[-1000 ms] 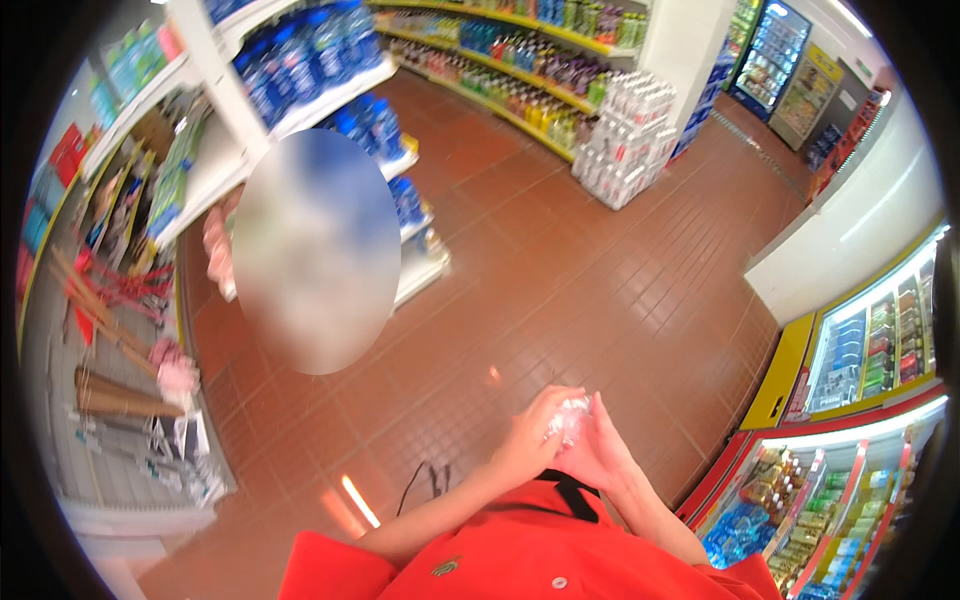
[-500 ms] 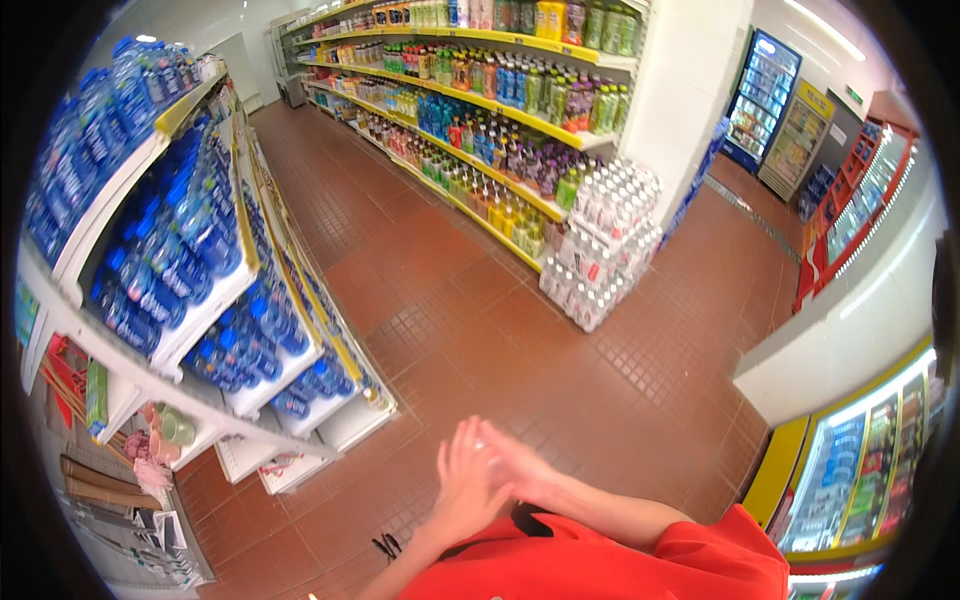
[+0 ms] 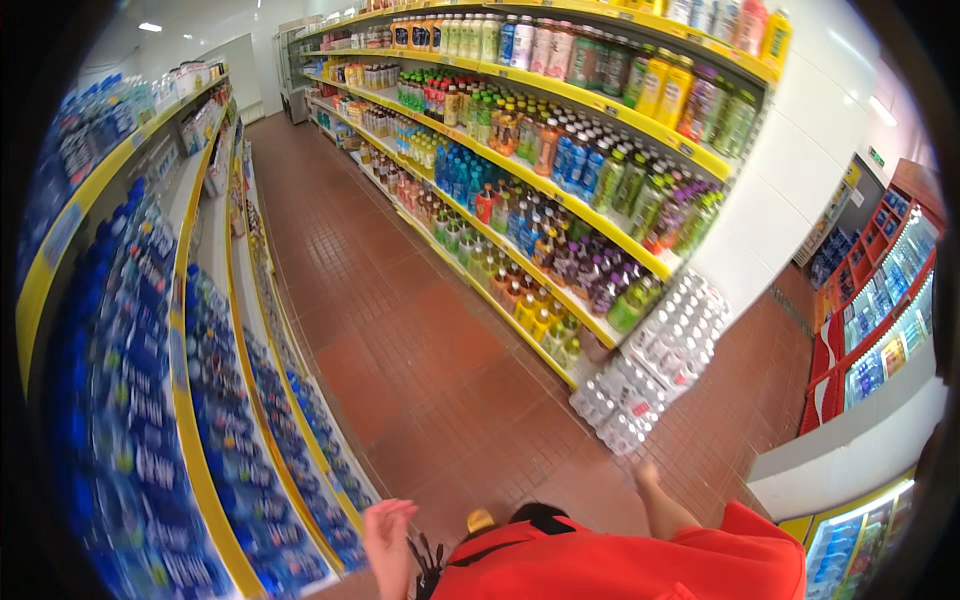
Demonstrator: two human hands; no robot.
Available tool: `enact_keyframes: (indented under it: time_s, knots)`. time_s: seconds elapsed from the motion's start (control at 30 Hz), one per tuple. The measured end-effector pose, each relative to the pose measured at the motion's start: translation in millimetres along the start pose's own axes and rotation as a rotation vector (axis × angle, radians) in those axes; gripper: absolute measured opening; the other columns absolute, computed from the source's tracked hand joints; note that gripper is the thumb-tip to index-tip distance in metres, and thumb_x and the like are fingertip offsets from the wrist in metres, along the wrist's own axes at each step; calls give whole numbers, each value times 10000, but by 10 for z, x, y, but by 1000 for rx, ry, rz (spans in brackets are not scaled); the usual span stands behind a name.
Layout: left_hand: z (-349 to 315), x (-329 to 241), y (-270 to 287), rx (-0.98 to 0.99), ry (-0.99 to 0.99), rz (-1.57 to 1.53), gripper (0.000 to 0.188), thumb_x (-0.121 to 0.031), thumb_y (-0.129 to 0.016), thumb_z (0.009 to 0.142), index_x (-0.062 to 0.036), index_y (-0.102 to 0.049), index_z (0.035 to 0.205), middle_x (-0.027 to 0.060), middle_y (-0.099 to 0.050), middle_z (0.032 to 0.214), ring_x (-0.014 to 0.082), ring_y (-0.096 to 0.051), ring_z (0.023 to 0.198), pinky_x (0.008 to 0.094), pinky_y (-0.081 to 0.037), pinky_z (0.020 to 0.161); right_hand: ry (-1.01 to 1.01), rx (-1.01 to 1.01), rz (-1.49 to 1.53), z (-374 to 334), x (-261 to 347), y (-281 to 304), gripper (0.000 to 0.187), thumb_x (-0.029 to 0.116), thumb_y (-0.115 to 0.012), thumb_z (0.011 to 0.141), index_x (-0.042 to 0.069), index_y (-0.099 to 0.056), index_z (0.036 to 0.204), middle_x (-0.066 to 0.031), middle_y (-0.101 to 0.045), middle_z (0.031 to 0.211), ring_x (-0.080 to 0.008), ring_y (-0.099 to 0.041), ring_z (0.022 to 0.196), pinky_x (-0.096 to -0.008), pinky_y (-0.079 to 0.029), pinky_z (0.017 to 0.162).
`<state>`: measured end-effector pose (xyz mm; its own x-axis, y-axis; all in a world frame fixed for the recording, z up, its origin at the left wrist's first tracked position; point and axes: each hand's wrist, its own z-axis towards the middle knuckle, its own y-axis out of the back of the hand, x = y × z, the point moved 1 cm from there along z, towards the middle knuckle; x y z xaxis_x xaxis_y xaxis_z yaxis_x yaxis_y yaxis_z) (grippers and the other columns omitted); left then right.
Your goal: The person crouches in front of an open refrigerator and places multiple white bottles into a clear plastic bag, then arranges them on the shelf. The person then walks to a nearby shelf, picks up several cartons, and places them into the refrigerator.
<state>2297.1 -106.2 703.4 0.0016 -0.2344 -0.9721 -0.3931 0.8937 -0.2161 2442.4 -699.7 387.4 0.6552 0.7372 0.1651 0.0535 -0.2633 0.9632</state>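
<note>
I stand in a shop aisle in a red-orange shirt. My left hand [image 3: 388,543] hangs low at the bottom of the view, fingers apart, holding nothing, close to the blue-bottle shelves [image 3: 150,420] on my left. My right arm [image 3: 660,505] shows only as a forearm at my side, and the hand itself is hidden behind my shirt. A small yellow object [image 3: 481,520] and dark straps [image 3: 428,560] sit at my chest.
Long yellow-edged shelves of coloured drink bottles [image 3: 560,170] line the right side. Stacked packs of clear water bottles [image 3: 650,370] stand at the shelf end. A red tiled floor [image 3: 400,330] runs down the aisle. Lit drink coolers [image 3: 880,340] stand at the far right.
My view has swung from the open floor into the aisle. My hands, clasped together in front of me before, have parted and dropped to my sides. The person seen earlier is out of view.
</note>
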Motion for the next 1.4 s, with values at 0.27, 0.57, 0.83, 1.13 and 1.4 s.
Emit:
enact_keyframes:
  time_s: [0.27, 0.57, 0.83, 1.13, 1.4]
  knots:
    - [3158, -667, -129, 81, -356, 373, 144, 75, -486, 779, 10, -574, 871, 109, -615, 881, 202, -607, 842, 265, -464, 753, -230, 443, -119, -394, 1643, 122, 318, 281, -597, 748, 66, -592, 982, -117, -597, 974, -249, -576, 896, -341, -481, 709]
    - [5940, -1519, 445, -36, -308, 754, 139, 72, -491, 766, 13, -590, 843, 126, -616, 855, 232, -603, 817, 278, -455, 718, 701, 353, 318, 1716, 9213, -770, 404, 389, -585, 711, 9, -608, 845, -197, -607, 883, -336, -592, 798, -397, -462, 702]
    - [7831, -1300, 2294, -329, -118, 861, 212, -5, -399, 869, -6, -589, 963, 91, -608, 786, 180, -587, 712, 272, -470, 656, 1351, 306, 375, 400, 14558, 76, 308, 351, -574, 716, 45, -605, 699, -162, -591, 650, -313, -585, 619, -414, -458, 571]
    - [12012, -2681, 3102, 82, -513, 794, 199, 87, -485, 715, -9, -600, 845, 111, -617, 825, 251, -605, 781, 302, -469, 701, 557, 729, -478, 1482, 13478, -1664, 266, 315, -540, 769, 73, -597, 862, -154, -612, 809, -303, -587, 705, -405, -466, 623]
    - [15063, -2737, 3937, 215, -521, 760, 180, 49, -497, 746, -24, -594, 879, 106, -612, 868, 247, -602, 811, 293, -471, 712, 432, 745, -423, 1951, 16106, -2279, 308, 340, -509, 790, 66, -596, 902, -150, -613, 869, -308, -587, 772, -401, -466, 673]
